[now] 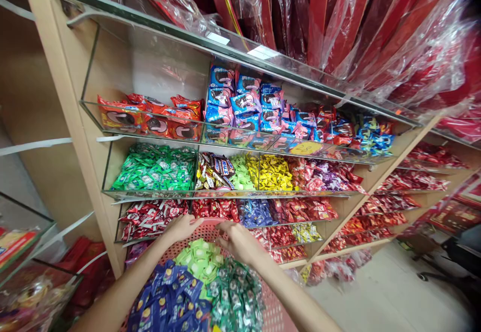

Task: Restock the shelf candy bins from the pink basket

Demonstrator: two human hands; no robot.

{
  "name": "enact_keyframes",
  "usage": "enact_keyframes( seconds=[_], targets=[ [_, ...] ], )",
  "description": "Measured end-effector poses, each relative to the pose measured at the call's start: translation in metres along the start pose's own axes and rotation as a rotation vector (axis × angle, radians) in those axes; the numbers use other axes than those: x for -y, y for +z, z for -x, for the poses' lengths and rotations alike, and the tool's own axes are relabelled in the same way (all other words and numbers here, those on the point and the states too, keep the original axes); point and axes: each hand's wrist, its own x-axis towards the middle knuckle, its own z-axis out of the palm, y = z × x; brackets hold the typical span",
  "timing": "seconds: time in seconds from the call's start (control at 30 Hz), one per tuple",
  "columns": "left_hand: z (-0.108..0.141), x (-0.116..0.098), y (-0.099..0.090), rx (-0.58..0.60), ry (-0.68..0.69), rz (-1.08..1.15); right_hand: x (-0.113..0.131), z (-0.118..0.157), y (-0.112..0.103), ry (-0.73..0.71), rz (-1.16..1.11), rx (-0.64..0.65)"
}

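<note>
At pink basket (pixel 209 227) rim, L hand (pixel 183 227) & R hand (pixel 237 241) clamped on; wrapped candy (pixel 201 262) inside.

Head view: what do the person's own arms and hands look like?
Both forearms are bare where visible, without sleeves or markings. The left hand and right hand wear no gloves; no watch or bracelet shows. Rings can't be made out.
</note>
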Motion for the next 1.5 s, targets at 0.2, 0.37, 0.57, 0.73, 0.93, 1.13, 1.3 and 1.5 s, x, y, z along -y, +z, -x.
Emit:
enact_keyframes(
  seconds=[0.2, 0.37, 0.57, 0.73, 0.93, 1.13, 1.3, 1.5],
  targets=[
    [0.002, -0.002, -0.003, 0.003, 0.023, -0.007, -0.01, -0.023, -0.087, -0.062, 0.175, -0.224],
    [0.002, -0.001, -0.002, 0.007, 0.024, -0.003, -0.039, -0.053, -0.125, 0.116, 0.351, -0.28],
    [0.001, 0.0, -0.002, 0.002, 0.018, 0.009, -0.041, -0.078, -0.127, 0.117, 0.493, -0.157],
    [0.002, -0.002, -0.003, 0.006, 0.017, 0.016, -0.04, -0.094, -0.122, 0.183, 0.572, -0.06],
    [0.0, 0.001, 0.0, -0.001, 0.025, 0.0, -0.044, -0.103, -0.118, 0.219, 0.608, -0.004],
    [0.001, 0.0, -0.001, -0.014, 0.02, 0.008, -0.048, -0.108, -0.115, 0.227, 0.619, 0.007],
    [0.0, -0.001, -0.001, -0.015, 0.039, 0.002, -0.051, -0.108, -0.112, 0.234, 0.626, -0.009],
    [-0.003, 0.004, 0.003, -0.016, 0.031, 0.006, -0.051, -0.106, -0.109, 0.245, 0.653, -0.071]
  ],
)
